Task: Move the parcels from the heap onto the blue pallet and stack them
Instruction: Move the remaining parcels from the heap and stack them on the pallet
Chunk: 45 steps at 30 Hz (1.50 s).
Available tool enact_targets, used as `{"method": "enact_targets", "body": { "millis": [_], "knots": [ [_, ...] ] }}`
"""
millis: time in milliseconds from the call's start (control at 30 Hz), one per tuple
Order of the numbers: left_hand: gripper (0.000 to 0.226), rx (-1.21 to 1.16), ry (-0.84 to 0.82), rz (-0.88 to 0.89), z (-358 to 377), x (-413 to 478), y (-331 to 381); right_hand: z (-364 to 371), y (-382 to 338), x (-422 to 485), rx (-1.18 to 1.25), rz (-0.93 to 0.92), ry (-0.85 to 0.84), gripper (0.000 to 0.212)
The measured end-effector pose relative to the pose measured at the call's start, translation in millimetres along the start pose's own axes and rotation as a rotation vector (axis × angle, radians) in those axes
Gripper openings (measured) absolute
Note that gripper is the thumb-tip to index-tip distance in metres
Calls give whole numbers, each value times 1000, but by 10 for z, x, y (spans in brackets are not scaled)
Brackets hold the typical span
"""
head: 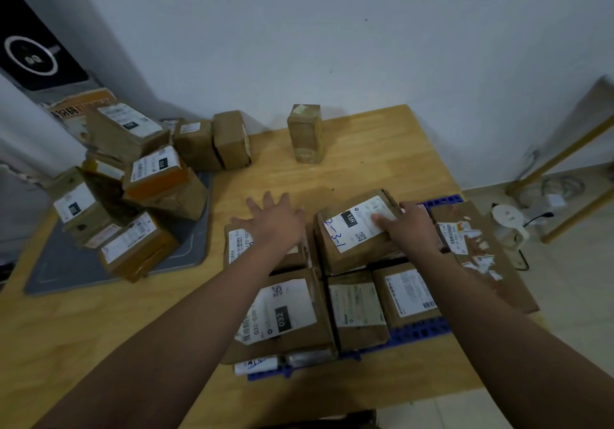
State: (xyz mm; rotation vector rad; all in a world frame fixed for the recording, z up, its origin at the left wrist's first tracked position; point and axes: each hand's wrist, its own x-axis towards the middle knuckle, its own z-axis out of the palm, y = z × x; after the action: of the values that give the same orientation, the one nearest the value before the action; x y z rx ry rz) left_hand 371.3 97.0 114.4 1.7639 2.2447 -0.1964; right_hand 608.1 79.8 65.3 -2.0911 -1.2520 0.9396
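A heap of brown parcels [133,192] lies on a grey mat [66,269] at the left of the wooden table. On the blue pallet [415,332] at the right, several parcels lie side by side. A parcel with a white label marked "15H" [352,232] rests on top of the others at the pallet's far side. My right hand [410,226] presses on its right edge, fingers on the label. My left hand [275,219] hovers flat with spread fingers over a parcel [237,242] at the pallet's far left, holding nothing.
One tall taped parcel [305,133] stands upright alone at the back of the table [116,329]. A flat torn cardboard parcel [478,246] lies at the pallet's right. A white kettle [508,222] and cables sit on the floor to the right, beside a wooden frame [564,196].
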Motion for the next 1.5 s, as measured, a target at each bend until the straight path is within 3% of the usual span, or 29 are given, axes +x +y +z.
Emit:
{"method": "enact_targets", "body": {
  "millis": [167,500,933,1200,1500],
  "knots": [
    [57,-37,-104,-219,11,67,-234,34,14,-15,-13,10,-5,77],
    [62,-33,-54,-152,65,58,-271,81,-6,-95,29,-5,-32,61],
    [80,-25,-24,-53,86,-6,-360,81,11,-108,-9,18,-77,86],
    [77,-85,-15,-33,126,-8,-401,60,-29,-149,-22,3,-59,66],
    [69,-141,46,-24,80,-33,-472,17,-187,-225,-141,-19,47,66]
  ]
}}
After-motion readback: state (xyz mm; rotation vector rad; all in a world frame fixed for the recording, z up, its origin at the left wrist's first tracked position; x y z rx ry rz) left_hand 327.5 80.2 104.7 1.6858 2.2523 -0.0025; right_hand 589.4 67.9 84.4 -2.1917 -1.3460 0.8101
